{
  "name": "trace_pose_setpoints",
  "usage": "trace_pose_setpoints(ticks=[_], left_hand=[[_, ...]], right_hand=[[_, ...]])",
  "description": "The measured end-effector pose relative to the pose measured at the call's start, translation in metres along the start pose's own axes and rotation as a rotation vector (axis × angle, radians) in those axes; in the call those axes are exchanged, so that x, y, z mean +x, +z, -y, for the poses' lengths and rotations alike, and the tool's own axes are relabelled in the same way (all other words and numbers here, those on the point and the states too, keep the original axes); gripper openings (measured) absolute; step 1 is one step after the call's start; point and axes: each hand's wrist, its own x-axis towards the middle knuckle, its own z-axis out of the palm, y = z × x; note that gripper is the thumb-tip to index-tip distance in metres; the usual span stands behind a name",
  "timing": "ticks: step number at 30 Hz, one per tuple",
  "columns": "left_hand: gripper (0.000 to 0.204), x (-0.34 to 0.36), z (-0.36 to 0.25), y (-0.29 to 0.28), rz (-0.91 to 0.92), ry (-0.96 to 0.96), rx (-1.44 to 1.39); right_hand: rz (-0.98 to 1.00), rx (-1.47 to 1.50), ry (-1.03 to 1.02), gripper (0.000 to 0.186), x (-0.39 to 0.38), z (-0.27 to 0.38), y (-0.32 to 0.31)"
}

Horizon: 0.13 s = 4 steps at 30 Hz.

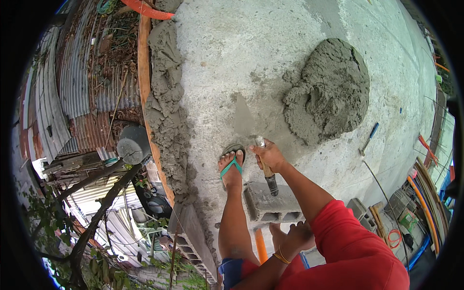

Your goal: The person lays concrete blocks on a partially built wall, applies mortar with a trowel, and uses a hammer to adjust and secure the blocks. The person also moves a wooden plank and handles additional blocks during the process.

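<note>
My right hand [270, 155] is closed around the wooden handle of a trowel [245, 118]. The pointed blade, smeared with grey, reaches away over the concrete slab [227, 53]. My left hand [298, 236], with a yellow band at its wrist, is low in the view beside my red sleeve; its fingers are partly hidden and shadowed. A hollow concrete block [271, 200] lies between my hands, just beyond the left one. To the right of the blade sits a large heap of wet mortar [333, 89]. A thick strip of mortar [166, 111] runs along the slab's left edge.
A wooden board [144, 72] borders the slab, with corrugated roofing [72, 72] and a dark bucket [133, 145] beyond. Laid blocks [193, 239] continue the edge nearer me. A blue-handled hammer [369, 137] lies right. My sandalled foot [232, 164] stands beside the trowel.
</note>
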Motion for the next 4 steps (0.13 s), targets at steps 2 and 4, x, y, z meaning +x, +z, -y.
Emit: trace_pose_setpoints(ticks=[2,4], left_hand=[[0.052,0.013,0.002,0.015,0.270,0.061,-0.313],[0.059,0.016,0.001,0.047,0.185,0.016,-0.391]], right_hand=[[-0.126,-0.059,-0.014,0.028,0.025,-0.008,-0.040],[-0.158,-0.048,-0.011,0.026,0.044,-0.025,-0.073]])
